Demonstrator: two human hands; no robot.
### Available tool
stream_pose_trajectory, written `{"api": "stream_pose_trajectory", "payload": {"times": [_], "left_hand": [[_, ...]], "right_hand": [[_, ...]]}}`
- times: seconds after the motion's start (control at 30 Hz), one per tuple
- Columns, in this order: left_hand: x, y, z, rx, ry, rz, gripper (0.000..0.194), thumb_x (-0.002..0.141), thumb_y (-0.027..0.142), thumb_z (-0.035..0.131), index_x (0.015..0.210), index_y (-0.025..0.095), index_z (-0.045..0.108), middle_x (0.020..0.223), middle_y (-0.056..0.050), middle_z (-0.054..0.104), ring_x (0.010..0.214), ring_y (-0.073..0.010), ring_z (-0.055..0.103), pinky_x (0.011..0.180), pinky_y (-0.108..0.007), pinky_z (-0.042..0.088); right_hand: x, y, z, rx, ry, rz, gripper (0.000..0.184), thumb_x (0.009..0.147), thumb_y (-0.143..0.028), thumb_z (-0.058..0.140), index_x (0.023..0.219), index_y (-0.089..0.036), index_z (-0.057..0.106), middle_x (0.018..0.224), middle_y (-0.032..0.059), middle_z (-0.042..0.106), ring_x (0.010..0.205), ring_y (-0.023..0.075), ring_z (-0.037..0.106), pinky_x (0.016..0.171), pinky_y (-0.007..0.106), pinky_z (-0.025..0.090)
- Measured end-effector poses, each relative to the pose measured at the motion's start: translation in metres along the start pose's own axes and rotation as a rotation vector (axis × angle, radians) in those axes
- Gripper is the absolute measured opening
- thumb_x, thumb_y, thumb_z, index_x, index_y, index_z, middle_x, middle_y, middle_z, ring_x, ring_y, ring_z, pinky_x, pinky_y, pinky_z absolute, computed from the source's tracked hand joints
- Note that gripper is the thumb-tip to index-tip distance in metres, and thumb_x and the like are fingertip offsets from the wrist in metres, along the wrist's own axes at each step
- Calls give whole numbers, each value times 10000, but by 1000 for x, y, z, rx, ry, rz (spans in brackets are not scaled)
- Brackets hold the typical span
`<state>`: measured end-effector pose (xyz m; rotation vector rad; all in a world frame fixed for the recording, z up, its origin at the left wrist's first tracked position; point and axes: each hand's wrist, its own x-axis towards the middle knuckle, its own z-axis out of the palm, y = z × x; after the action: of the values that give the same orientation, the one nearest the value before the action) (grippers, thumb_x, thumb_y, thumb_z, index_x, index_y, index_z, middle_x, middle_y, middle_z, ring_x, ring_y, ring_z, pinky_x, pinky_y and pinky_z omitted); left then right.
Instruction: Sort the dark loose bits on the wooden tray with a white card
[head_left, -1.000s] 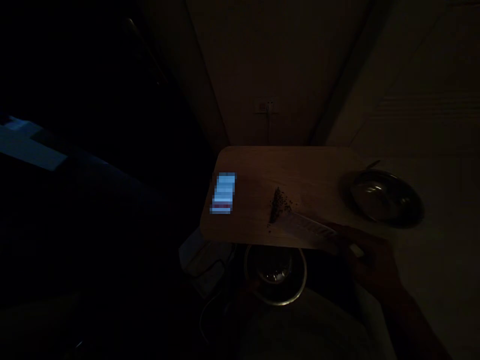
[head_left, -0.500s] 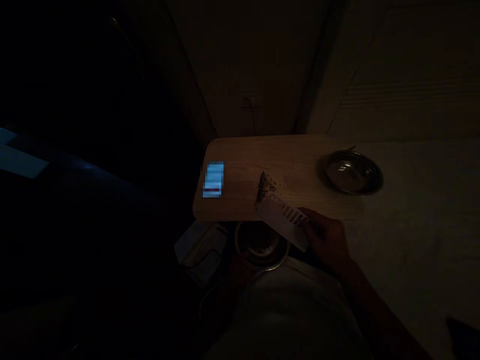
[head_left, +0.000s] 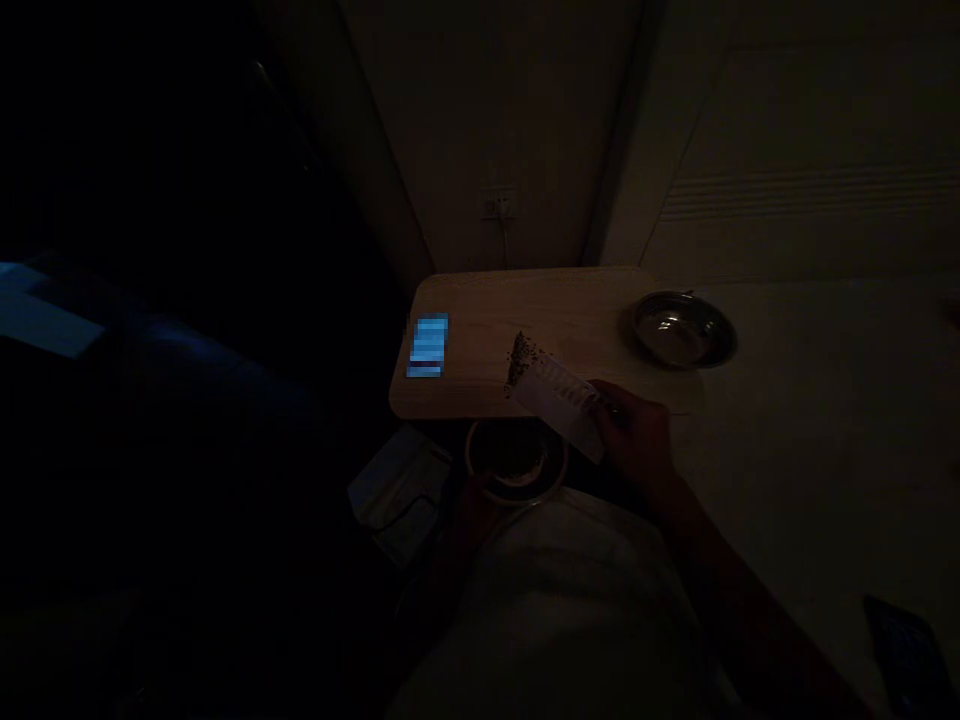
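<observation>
My right hand (head_left: 637, 430) grips a pale flat scraper (head_left: 559, 415) with a row of slots along its upper side. The scraper's far end rests at a small pile of dark grains (head_left: 520, 360) on the wooden board (head_left: 480, 300). Below the board's near edge, my left hand (head_left: 476, 505) is closed at the rim of a round metal bowl (head_left: 559, 478). Dim light hides most of my left hand's fingers. What lies inside this bowl is too dark to make out clearly.
A shiny metal bowl (head_left: 686, 330) stands at the board's right end. On its left end lies a lit phone (head_left: 427, 345) with a blurred screen. A pale box-like object (head_left: 401, 490) sits lower left. A dark flat object (head_left: 907, 645) lies at lower right.
The view has shifted a little. My right hand has pushed the scraper slightly farther over the board, against the grains. My left hand remains at the lower bowl.
</observation>
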<state>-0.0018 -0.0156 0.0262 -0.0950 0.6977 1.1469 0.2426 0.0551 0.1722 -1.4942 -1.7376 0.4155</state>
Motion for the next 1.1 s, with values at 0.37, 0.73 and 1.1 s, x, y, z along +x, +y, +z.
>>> {"api": "stream_pose_trajectory", "payload": {"times": [0.37,0.73,1.1], "left_hand": [[-6,2,25,34,80,5,429,890,186,510,1296,132,639,1017,-83,801,1094,-272,703,1159,-453,345],[-4,0,20,38,25,19,291,868,198,569,1108,129,717,1080,-96,787,1117,-273,690,1153,-454,359],[-4,1,23,13,79,82,383,871,171,536,1232,165,665,1101,-79,783,1204,-285,646,1175,-510,323]], "right_hand": [[-4,-3,11,-57,11,9,350,898,-259,518,1171,-184,724,1009,109,786,838,263,747,793,365,567],[3,-3,16,-22,-32,-77,350,899,-233,528,1189,-212,723,1032,87,786,848,251,749,775,345,569],[11,-5,13,53,-149,-131,325,893,-230,552,1156,-227,744,1097,75,773,939,255,750,834,360,579]]}}
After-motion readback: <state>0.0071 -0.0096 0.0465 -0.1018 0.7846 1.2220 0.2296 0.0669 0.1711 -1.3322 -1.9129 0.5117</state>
